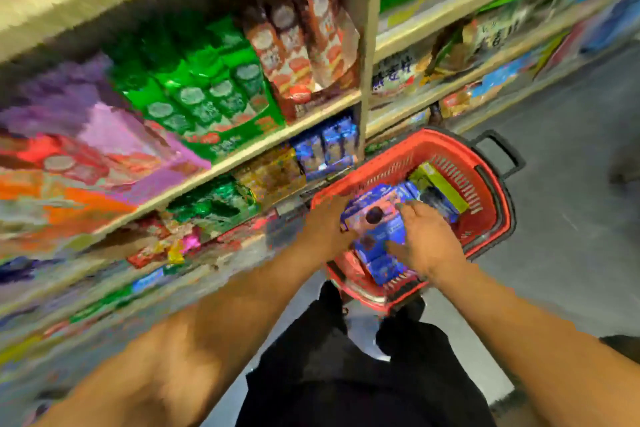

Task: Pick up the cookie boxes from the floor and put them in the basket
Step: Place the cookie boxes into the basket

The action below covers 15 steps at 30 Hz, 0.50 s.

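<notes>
A red plastic shopping basket [491,194] stands on the grey floor in front of me. Both my hands are over it, holding blue cookie boxes [375,215] printed with dark round cookies. My left hand [327,225] grips the left side of the boxes. From the right, my right hand [427,239] presses on them with its fingers curled over the top. More blue boxes [382,267] lie in the basket's near end, and a yellow-green box [443,185] lies at its far end. The picture is blurred.
Store shelves [242,156] packed with snack packets run along the left, close to the basket. Grey floor [568,218] lies to the right. The basket's black handle [502,152] sticks out at the far side. My dark trousers [346,367] are below.
</notes>
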Tool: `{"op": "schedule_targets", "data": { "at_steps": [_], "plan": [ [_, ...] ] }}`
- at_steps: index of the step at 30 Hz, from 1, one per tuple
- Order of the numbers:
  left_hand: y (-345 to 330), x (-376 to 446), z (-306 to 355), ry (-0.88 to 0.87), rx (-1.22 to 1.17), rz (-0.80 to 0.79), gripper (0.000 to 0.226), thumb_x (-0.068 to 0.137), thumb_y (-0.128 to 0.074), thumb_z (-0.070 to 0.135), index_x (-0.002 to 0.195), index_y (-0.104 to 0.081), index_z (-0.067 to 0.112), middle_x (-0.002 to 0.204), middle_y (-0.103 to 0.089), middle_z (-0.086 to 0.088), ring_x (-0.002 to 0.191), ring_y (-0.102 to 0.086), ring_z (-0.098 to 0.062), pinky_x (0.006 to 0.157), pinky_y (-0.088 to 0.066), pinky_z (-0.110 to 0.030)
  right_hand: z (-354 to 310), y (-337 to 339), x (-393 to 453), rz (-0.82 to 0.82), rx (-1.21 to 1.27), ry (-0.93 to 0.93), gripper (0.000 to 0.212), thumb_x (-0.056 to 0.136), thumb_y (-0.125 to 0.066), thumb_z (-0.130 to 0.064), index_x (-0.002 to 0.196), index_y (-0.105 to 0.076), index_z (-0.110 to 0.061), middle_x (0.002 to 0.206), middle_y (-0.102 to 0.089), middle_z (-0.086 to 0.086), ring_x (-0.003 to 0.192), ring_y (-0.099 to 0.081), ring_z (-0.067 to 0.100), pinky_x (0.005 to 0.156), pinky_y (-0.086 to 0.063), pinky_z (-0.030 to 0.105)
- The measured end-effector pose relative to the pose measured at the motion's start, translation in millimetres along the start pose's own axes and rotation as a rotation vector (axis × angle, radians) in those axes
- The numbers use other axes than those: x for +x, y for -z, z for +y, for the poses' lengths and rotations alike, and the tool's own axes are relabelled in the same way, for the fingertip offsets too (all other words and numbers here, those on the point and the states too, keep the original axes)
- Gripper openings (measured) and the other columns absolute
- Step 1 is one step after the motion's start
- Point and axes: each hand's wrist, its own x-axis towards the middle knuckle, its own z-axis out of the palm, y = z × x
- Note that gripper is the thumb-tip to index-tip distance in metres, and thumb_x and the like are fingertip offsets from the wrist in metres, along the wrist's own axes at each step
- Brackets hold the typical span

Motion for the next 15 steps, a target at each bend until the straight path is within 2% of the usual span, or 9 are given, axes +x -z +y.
{"op": "schedule_targets", "data": {
  "at_steps": [2, 4, 7, 9, 12, 15],
  "plan": [
    [18.0, -26.2, -2.3, 0.029, -0.018, 0.055, 0.059, 0.082, -0.068, 0.024, 0.136, -0.048, 0.013, 0.133, -0.053, -0.013, 0.122, -0.05, -0.029, 0.102, -0.038, -0.038, -26.1, 11.4, -7.6, 0.009, -0.041, 0.048, 0.071, 0.08, -0.063, -0.053, 0.133, -0.047, -0.007, 0.134, -0.047, 0.014, 0.124, -0.046, 0.032, 0.106, -0.036, 0.04],
    [30.4, -65.5, -6.5, 0.069, -0.052, 0.191, 0.052, 0.082, -0.068, 0.028, 0.131, -0.054, 0.016, 0.128, -0.058, -0.012, 0.118, -0.054, -0.03, 0.097, -0.043, -0.039, -55.3, 18.1, -20.3, 0.013, -0.086, 0.152, 0.072, 0.08, -0.062, -0.054, 0.133, -0.046, -0.008, 0.137, -0.045, 0.012, 0.127, -0.043, 0.03, 0.108, -0.034, 0.037],
    [34.4, -109.2, -11.2, 0.154, -0.051, 0.315, 0.062, 0.082, -0.069, 0.038, 0.136, -0.05, 0.017, 0.137, -0.053, -0.009, 0.125, -0.049, -0.025, 0.1, -0.036, -0.03, -79.4, 20.1, -36.4, -0.005, -0.141, 0.234, 0.077, 0.079, -0.061, -0.056, 0.138, -0.042, -0.01, 0.141, -0.043, 0.011, 0.133, -0.038, 0.028, 0.112, -0.03, 0.035],
    [35.3, -148.4, -15.3, 0.251, -0.097, 0.424, 0.068, 0.081, -0.068, 0.04, 0.141, -0.044, 0.018, 0.144, -0.046, -0.006, 0.133, -0.043, -0.022, 0.107, -0.031, -0.027, -97.9, 19.5, -53.6, 0.024, -0.188, 0.338, 0.075, 0.079, -0.061, -0.058, 0.134, -0.045, -0.009, 0.137, -0.046, 0.012, 0.129, -0.041, 0.029, 0.111, -0.031, 0.035],
    [32.7, -204.4, -17.6, 0.365, -0.13, 0.495, 0.072, 0.082, -0.062, 0.044, 0.145, -0.037, 0.021, 0.15, -0.039, -0.004, 0.138, -0.036, -0.021, 0.112, -0.028, -0.033, -123.7, 15.8, -76.6, 0.037, -0.194, 0.425, 0.078, 0.076, -0.065, -0.056, 0.136, -0.045, -0.01, 0.137, -0.047, 0.01, 0.127, -0.043, 0.029, 0.109, -0.033, 0.036],
    [23.2, -267.7, -22.1, 0.459, -0.131, 0.558, 0.073, 0.083, -0.061, 0.044, 0.146, -0.035, 0.019, 0.149, -0.04, -0.004, 0.136, -0.038, -0.022, 0.112, -0.032, -0.035, -150.8, 0.9, -106.5, 0.017, -0.214, 0.507, 0.077, 0.075, -0.065, -0.054, 0.135, -0.045, -0.011, 0.135, -0.047, 0.008, 0.124, -0.043, 0.03, 0.106, -0.036, 0.037]
  ]
}}
